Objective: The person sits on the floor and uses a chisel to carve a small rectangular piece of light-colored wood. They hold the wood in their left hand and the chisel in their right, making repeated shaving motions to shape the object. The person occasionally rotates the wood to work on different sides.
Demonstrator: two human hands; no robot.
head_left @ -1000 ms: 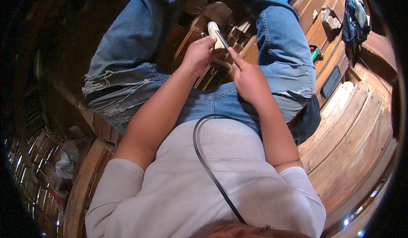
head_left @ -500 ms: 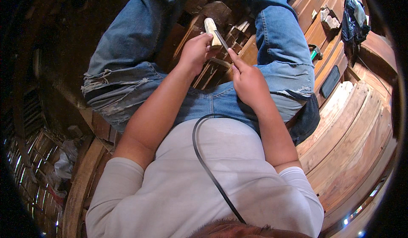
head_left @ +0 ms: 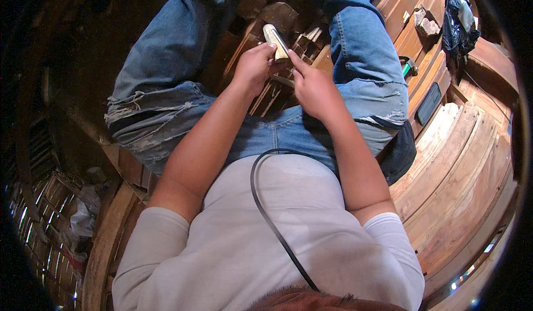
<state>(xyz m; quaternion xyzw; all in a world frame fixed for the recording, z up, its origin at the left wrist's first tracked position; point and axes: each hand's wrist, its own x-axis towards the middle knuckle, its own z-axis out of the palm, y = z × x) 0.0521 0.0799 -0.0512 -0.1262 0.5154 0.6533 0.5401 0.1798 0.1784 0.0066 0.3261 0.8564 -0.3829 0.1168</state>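
Between my knees, my left hand (head_left: 254, 68) is closed around a pale, round-ended piece of wood (head_left: 269, 31), which points away from me. My right hand (head_left: 317, 90) grips a slim grey metal tool (head_left: 282, 44), its forefinger stretched along the shank. The tool lies lengthwise against the wood's right side and upper face. Whether it is a file or a blade, I cannot tell. My left fingers hide the wood's near left part, and my right hand covers the tool's handle.
Stacked brown planks (head_left: 455, 155) fill the right side. On them are a dark phone (head_left: 429, 104), a green-handled tool (head_left: 408, 68), a whitish chunk (head_left: 426, 23) and a black plastic bag (head_left: 458, 28). Wood offcuts (head_left: 277, 15) lie between my legs. A black cable (head_left: 272, 222) crosses my shirt.
My right hand has moved forward and left, sliding the tool further along the pale wood. My left hand keeps its hold, almost still.
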